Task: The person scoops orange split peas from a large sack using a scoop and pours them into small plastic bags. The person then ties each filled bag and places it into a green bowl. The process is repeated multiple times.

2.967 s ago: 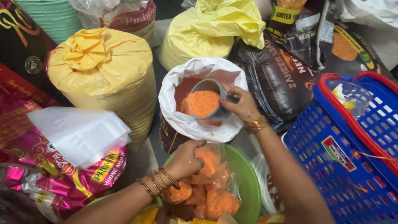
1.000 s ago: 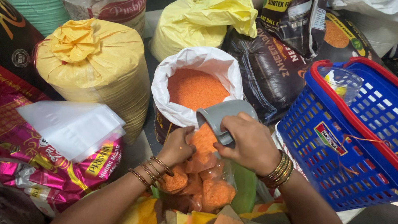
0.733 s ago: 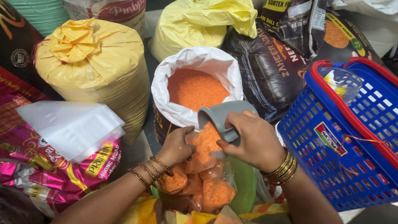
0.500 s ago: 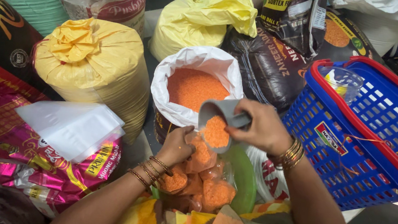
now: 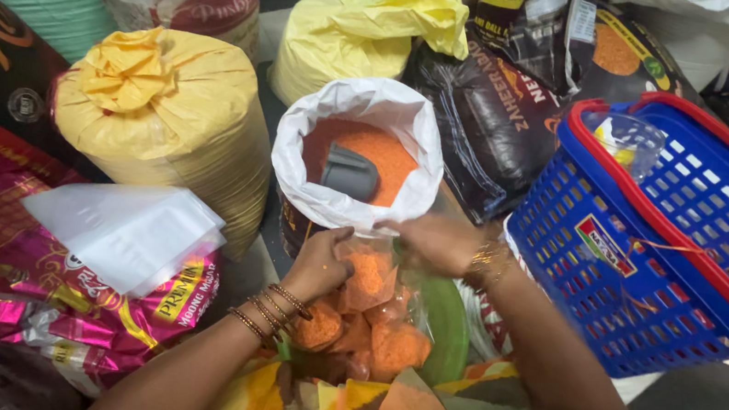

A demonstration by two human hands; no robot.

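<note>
Below the white-lined open sack of orange lentils, a clear plastic bag partly filled with orange lentils sits over a green plastic bowl in front of the person's patterned orange and yellow clothing. Left hand, with bangles at the wrist, pinches the near left rim of the clear bag's mouth, fingers closed on the plastic. Right hand is blurred at the bag's right rim; it appears to grip the plastic, though how tightly I cannot tell. A grey metal scoop lies free on the lentils inside the open sack, apart from both hands. Right of the hands stands a blue plastic basket with a red rim. Left of them, a stack of clear flat plastic bags rests on a pink and red printed packet, beside a tied yellow sack.
</note>
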